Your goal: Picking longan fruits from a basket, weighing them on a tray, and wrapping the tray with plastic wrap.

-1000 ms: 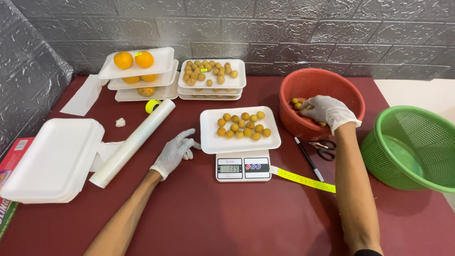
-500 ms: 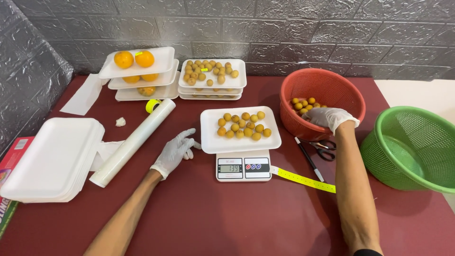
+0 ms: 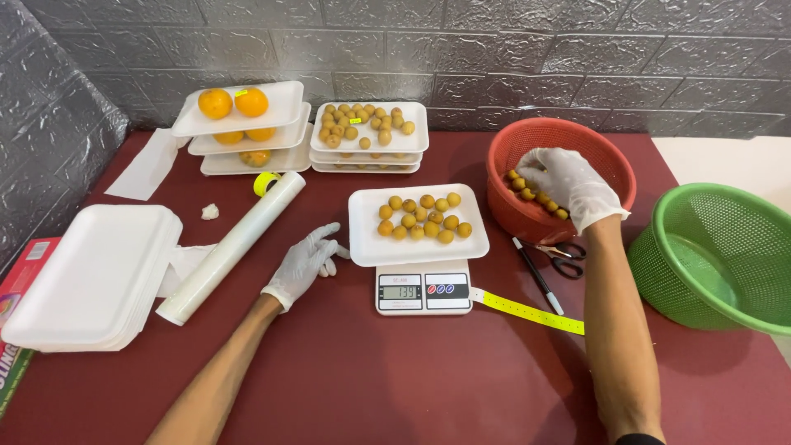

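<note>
The gloved right hand (image 3: 571, 185) reaches into the red basket (image 3: 527, 218) near the tabletop's (image 3: 371, 379) far right, over small yellow fruits (image 3: 535, 196). The gloved left hand (image 3: 306, 262) rests flat, touching the white tray (image 3: 367, 247) of fruit on the scale (image 3: 423, 290) at the centre

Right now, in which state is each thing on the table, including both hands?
left hand: gloved, resting flat beside the tray on the scale
right hand: gloved, reaching into the red basket
red basket: holds a few small fruits
green basket: appears empty
scale: switched on, bearing a tray
tray on the scale: partly filled
scissors: closed
</note>
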